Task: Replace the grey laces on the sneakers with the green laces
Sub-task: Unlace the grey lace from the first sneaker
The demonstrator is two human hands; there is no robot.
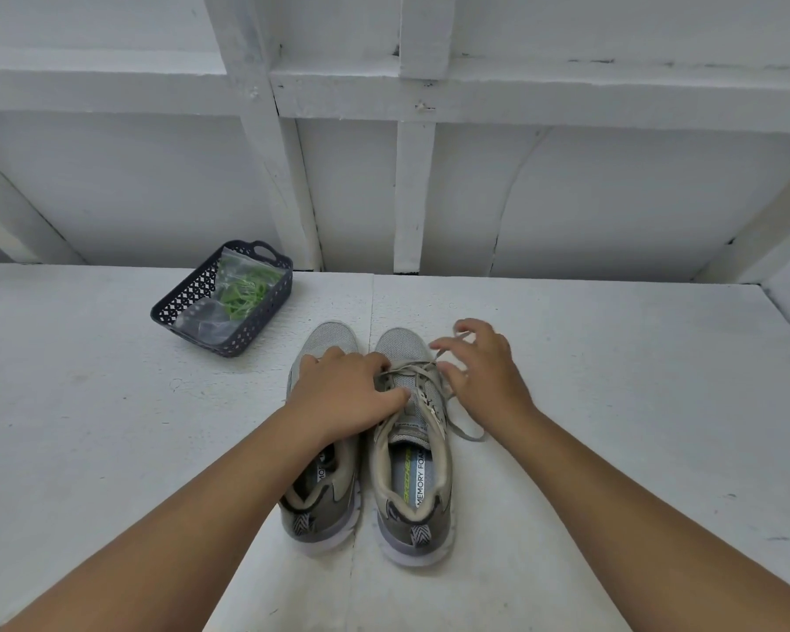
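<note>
White counter (110,449) fills your frame; both sneakers (411,472) sit centre, toes away. Your left hand (345,394) covers the left shoe's lacing, fingers pressing. Right hand (484,367), fingers spread, over the loose grey lace (464,431). Upper left, basket (192,294) holds bagged green laces (242,289), blurry.

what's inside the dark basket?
The dark basket holds a clear zip bag containing green laces. Whatever lies under the bag is hidden.
</note>
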